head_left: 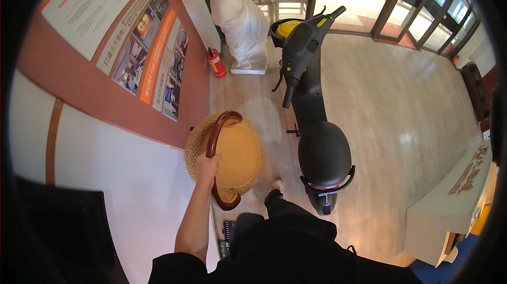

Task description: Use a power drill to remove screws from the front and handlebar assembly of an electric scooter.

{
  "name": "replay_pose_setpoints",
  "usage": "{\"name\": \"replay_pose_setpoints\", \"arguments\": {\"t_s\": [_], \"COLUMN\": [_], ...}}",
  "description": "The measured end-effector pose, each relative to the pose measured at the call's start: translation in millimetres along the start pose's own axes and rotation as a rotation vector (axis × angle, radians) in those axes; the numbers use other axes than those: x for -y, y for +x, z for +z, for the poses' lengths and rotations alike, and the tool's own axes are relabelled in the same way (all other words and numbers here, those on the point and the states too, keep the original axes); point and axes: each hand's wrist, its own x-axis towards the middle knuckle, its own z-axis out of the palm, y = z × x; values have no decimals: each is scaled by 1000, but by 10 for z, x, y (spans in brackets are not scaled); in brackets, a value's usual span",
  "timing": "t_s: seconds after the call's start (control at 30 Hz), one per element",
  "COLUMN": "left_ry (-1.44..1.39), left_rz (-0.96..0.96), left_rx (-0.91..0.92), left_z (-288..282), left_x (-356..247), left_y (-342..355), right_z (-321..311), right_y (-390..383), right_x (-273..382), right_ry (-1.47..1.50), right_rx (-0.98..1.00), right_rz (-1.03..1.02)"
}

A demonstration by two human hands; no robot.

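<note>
A round wicker armchair with a yellow-tan seat and woven sides stands at my left, close to the wall. My left hand is closed around its curved brown wooden rail, with the arm reaching forward. To the right of the chair is a black electric scooter, its handlebars at the far end and its rear toward me. A strip of floor separates the chair from the scooter. My right hand does not show.
Beyond the chair are a red fire extinguisher and a white wrapped statue. A red display wall runs along the left, above a white lower part. A white counter stands at right. Glass doors line the back.
</note>
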Motion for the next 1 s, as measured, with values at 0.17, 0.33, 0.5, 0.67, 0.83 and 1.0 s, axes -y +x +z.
{"name": "replay_pose_setpoints", "arguments": {"t_s": [0.17,0.33,0.5,0.67,0.83,1.0], "left_ry": [-76,-235,-356,-312,-297,-266], "left_rz": [-14,-118,-351,-387,-439,-479], "left_rx": [77,238,503,719,857,878], "left_z": [188,422,1219,1659,1984,2102], "left_x": [-298,-333,-650,-856,-914,-819], "left_y": [1140,2402,3400,4313,5082,5780], "right_z": [283,669,1366,1890,2118,2158], "right_y": [-72,-324,-320,-259,-217,-106], "right_x": [545,1834,2226,2338,2799,3287], "right_ry": [97,200,226,279,308,335], "right_rx": [-74,-185,-276,-293,-279,-256], "right_rz": [-2,177,202,141,9,-160]}}
